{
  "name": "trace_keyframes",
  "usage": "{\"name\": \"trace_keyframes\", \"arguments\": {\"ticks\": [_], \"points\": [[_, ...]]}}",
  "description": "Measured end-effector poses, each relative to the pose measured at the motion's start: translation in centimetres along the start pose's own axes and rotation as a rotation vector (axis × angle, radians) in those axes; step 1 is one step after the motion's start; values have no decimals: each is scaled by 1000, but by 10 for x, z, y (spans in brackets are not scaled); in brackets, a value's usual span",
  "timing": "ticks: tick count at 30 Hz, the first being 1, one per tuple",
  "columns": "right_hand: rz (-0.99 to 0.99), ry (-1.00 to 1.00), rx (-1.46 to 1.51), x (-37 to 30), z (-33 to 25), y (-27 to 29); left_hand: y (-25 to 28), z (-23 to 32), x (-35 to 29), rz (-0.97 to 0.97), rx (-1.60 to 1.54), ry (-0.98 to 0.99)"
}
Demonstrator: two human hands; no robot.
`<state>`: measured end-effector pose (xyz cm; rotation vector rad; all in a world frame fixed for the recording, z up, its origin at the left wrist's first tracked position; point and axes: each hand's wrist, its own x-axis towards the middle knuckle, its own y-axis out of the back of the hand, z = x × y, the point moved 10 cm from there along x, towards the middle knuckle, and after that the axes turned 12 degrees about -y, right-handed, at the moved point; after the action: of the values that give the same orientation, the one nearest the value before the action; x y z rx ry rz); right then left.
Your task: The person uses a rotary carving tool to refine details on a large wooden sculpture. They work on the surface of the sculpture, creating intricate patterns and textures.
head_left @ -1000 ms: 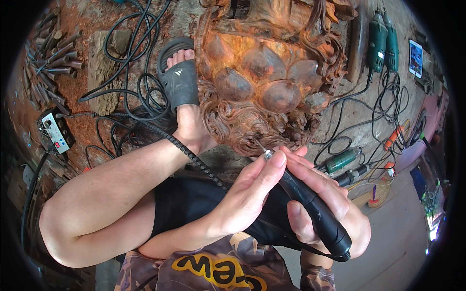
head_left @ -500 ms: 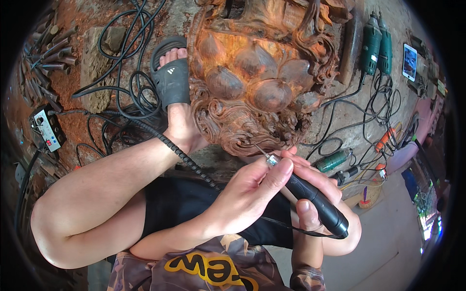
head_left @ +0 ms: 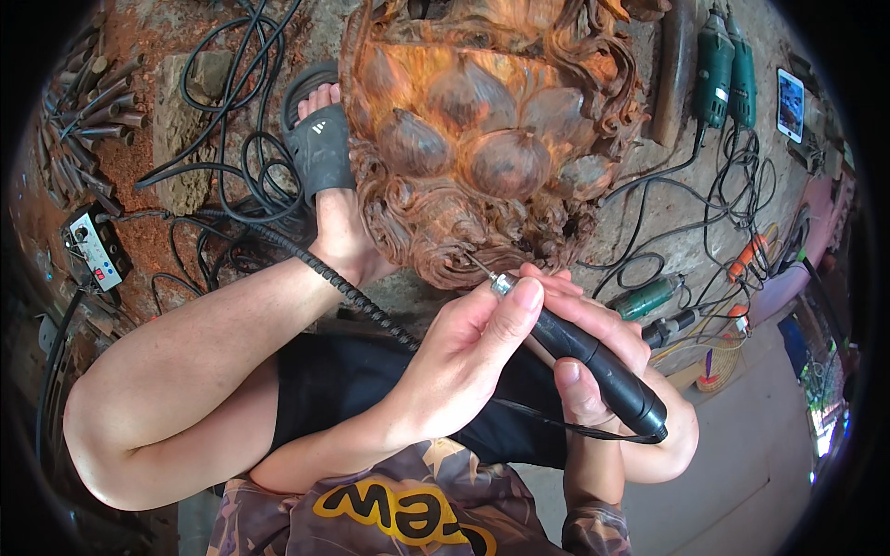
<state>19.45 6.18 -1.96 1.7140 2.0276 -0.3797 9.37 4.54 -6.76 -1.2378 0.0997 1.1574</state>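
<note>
Grip: both hands on the black handpiece (head_left: pixel 598 369). The left hand (head_left: pixel 464 361) pinches its front end, thumb against the metal collar (head_left: pixel 503 284). The right hand (head_left: pixel 607 334) wraps the body, fingers laid along the far side, thumb pressed to the near side. Left fingers under the collar are mostly hidden.

Position: the carving (head_left: pixel 505 162), reddish-brown wood with rounded bosses and curled relief, lies directly beyond the grip. The thin bit (head_left: pixel 480 266) points at its near edge; contact seems likely, but the tip is too small to confirm.

Handling (judged): handpiece rigid, fairly light, smooth, so possibly slippery; best held around the barrel, with steadying at the collar, clear of the bit. Bit slender, likely the fragile part. Carving looks heavy and hard; its fine curls could chip, so the thicker bosses would be safer to hold.

Edges and room: the carving's curled rim bounds the grip ahead. A thin cord (head_left: pixel 575 428) trails from the rear of the handpiece, over the shorts (head_left: pixel 371 398). A braided cable (head_left: pixel 348 292) runs left of the grip, a green tool (head_left: pixel 649 298) right. Most room appears behind and right, above the grey floor (head_left: pixel 714 463).
</note>
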Motion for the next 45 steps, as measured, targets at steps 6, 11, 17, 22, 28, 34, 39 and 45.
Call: {"name": "trace_keyframes", "arguments": {"ticks": [6, 11, 17, 22, 28, 34, 39, 45], "points": [[-15, -25, -40, 2, -3, 0, 1, 0, -1, 18, 20, 19], [-24, -24, -40, 4, -5, 1, 1, -1, 0, 21, 13, 24], [55, -152, -67, 3, -6, -1, 2, -4, -1, 33, -58, 43], [78, -152, -49, 1, -7, 0, 0, -1, 0, 13, -49, 2], [28, -203, -70, 3, -11, -3, 3, -6, -2, 35, -109, 73], [-304, -128, -263, 6, -40, -7, -10, 4, -3, -95, -27, 17], [-128, -123, -171, -4, -34, -7, -1, -1, -8, 14, -107, 116], [-49, -123, -124, -2, -31, -11, 0, 2, -6, 32, -108, 86]]}}
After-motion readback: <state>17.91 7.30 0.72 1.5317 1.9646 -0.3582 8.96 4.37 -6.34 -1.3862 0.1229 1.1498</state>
